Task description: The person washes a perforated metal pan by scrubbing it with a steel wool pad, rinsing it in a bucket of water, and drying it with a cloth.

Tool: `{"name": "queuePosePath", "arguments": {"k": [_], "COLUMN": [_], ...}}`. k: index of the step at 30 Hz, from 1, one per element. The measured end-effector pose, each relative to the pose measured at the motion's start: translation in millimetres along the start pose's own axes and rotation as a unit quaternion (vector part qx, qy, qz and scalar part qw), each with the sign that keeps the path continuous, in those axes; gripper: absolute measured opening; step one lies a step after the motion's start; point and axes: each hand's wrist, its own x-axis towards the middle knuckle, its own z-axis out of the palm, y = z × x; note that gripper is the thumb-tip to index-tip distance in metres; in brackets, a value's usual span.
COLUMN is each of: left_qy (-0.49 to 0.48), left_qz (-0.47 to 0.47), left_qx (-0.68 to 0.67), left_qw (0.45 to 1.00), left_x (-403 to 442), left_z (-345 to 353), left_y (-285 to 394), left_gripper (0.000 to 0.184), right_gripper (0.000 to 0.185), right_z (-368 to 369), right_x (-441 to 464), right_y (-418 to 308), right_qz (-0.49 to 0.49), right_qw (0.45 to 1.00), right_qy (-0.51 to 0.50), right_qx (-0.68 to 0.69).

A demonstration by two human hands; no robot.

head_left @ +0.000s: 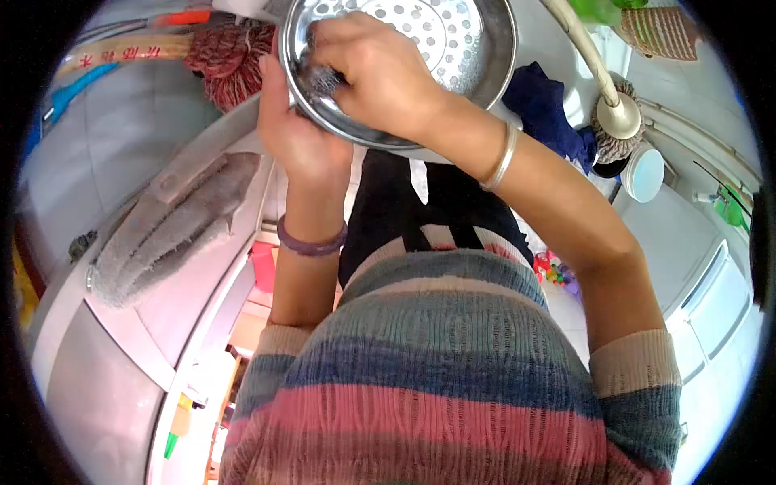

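Note:
A round steel pan with a perforated base (pixel 461 52) is at the top centre, its rim tilted toward me. My left hand (pixel 295 133) grips the pan's near-left rim from outside, with the thumb up along the edge. Inside the pan, my right hand (pixel 376 73) is closed round a dark, shiny scouring pad (pixel 323 79) and presses it against the inner wall at the left. The fingertips of my right hand are partly hidden behind the pad and the hand itself.
A red mop head (pixel 230 65) lies at the upper left beside the pan. A grey cloth (pixel 174 230) hangs over a ledge at the left. Dark blue fabric (pixel 546 113), a second mop head (pixel 618 129) and a white bucket (pixel 644 174) are at the right.

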Motion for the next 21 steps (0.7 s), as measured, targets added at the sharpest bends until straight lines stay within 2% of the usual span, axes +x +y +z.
{"name": "queuePosePath", "arguments": {"k": [1,2,4,5,7,8,10,11,12,14,16,17,20,21], "left_qy": [-0.015,0.003,0.038,-0.018,-0.035,-0.042,-0.002,0.008,0.026,-0.011,-0.038,-0.036,0.004,-0.042], "left_qz": [-0.013,-0.013,-0.018,-0.033,-0.025,-0.020,-0.032,-0.024,-0.016,-0.021,-0.010,-0.003,-0.018,-0.033], "left_qx": [-0.053,-0.041,-0.017,-0.050,-0.037,-0.030,-0.034,-0.029,-0.022,-0.030,-0.007,0.001,-0.010,-0.042], "left_qw": [0.998,0.999,0.999,0.998,0.998,0.998,0.999,0.999,0.999,0.999,0.999,0.999,1.000,0.998], "left_x": [1,0,-4,-2,0,0,-1,-2,-6,0,2,3,3,1], "left_z": [-1,0,7,-3,-8,-10,-4,2,5,-4,-11,-10,-5,-7], "left_y": [1,1,4,1,-3,-4,-2,-1,1,2,-1,-2,0,2], "left_gripper": [0.041,0.041,0.041,0.039,0.039,0.039,0.040,0.040,0.040,0.041,0.041,0.040,0.040,0.039], "right_gripper": [0.021,0.019,0.020,0.020,0.020,0.020,0.020,0.022,0.024,0.020,0.020,0.021,0.023,0.022], "right_z": [-1,0,6,6,2,3,1,10,6,14,8,6,7,9], "right_x": [14,25,21,14,-7,-6,3,12,20,13,-6,-12,6,19], "right_y": [0,1,0,1,-3,-1,1,6,1,3,2,2,5,9], "right_qz": [0.004,0.038,0.038,0.023,-0.005,-0.003,0.007,0.008,0.042,0.025,0.000,-0.005,-0.004,0.043], "right_qw": [0.998,0.998,0.998,0.999,0.999,0.999,0.999,1.000,0.999,0.999,0.998,0.997,1.000,0.999], "right_qy": [0.009,0.023,-0.001,-0.003,-0.014,-0.022,-0.031,0.019,0.003,0.043,-0.055,-0.030,0.011,0.001], "right_qx": [-0.061,-0.033,-0.055,-0.024,0.043,0.026,-0.007,-0.023,-0.027,0.004,0.033,0.074,0.008,-0.001]}}
